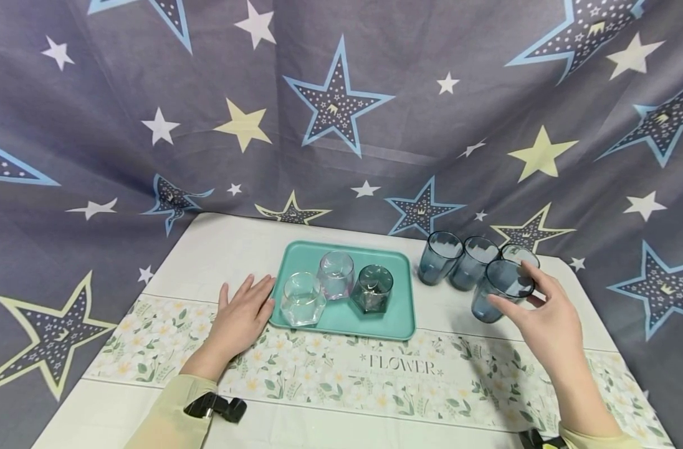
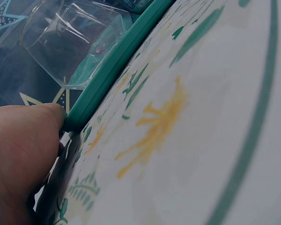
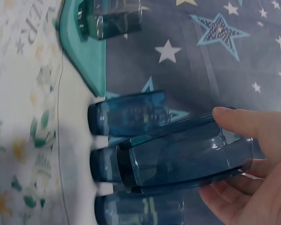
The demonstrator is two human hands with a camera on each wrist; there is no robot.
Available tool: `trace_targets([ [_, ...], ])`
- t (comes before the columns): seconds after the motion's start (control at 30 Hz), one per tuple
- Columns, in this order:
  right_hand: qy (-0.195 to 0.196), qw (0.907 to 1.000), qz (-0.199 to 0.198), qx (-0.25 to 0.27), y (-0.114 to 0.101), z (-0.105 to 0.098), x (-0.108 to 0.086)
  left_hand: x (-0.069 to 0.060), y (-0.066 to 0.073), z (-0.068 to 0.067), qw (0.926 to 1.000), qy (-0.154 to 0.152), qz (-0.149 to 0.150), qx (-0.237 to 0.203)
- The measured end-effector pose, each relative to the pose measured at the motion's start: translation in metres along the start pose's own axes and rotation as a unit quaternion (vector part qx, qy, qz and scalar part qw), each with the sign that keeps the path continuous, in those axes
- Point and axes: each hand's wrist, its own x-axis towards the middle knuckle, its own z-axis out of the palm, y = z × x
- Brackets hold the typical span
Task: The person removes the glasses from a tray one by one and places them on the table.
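My right hand point(image 1: 549, 312) grips a blue glass point(image 1: 501, 290) near its rim, thumb on one side and fingers on the other; in the right wrist view the same glass point(image 3: 182, 157) is tilted in front of three other blue glasses. Those stand in a row in the head view, the leftmost glass point(image 1: 439, 257) beside the middle one point(image 1: 473, 263). My left hand point(image 1: 237, 321) lies flat with fingers spread, its fingertips at the left edge of the teal tray point(image 1: 403, 321). In the left wrist view the thumb point(image 2: 32, 126) touches the tray's corner point(image 2: 79, 115).
On the tray stand a clear glass point(image 1: 303, 302), a pinkish glass point(image 1: 337, 277) and a dark grey glass point(image 1: 373, 290). A floral band with lettering point(image 1: 403, 365) crosses the white tabletop. Behind the table hangs a grey star-patterned cloth point(image 1: 420, 143).
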Motion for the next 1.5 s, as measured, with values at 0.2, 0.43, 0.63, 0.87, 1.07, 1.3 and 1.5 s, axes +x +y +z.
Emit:
trace_targets([
  [0.2, 0.010, 0.9992, 0.033, -0.019, 0.017, -0.006, 0.004, 0.000, 0.000, 0.000, 1.0000, -0.001, 0.000, 0.001],
  [0.43, 0.010, 0.9967, 0.070, -0.039, 0.034, -0.015, 0.013, 0.000, 0.000, 0.001, 1.0000, 0.000, 0.001, -0.001],
  [0.63, 0.015, 0.9931, 0.104, -0.053, 0.045, -0.019, 0.019, 0.000, -0.001, 0.003, 0.9999, -0.009, -0.005, 0.002],
  [0.87, 0.031, 0.9895, 0.125, -0.066, 0.051, -0.021, 0.024, 0.000, 0.001, 0.002, 1.0000, -0.005, -0.003, 0.001],
  [1.07, 0.033, 0.9867, 0.143, -0.069, 0.058, -0.026, 0.028, 0.001, 0.001, 0.002, 1.0000, 0.004, 0.001, -0.002],
  [1.3, 0.036, 0.9833, 0.166, -0.065, 0.065, -0.030, 0.032, 0.001, 0.000, 0.002, 1.0000, -0.006, -0.005, -0.002],
  [1.5, 0.046, 0.9837, 0.165, -0.056, 0.072, -0.031, 0.037, -0.001, -0.001, 0.001, 1.0000, -0.007, -0.005, -0.003],
])
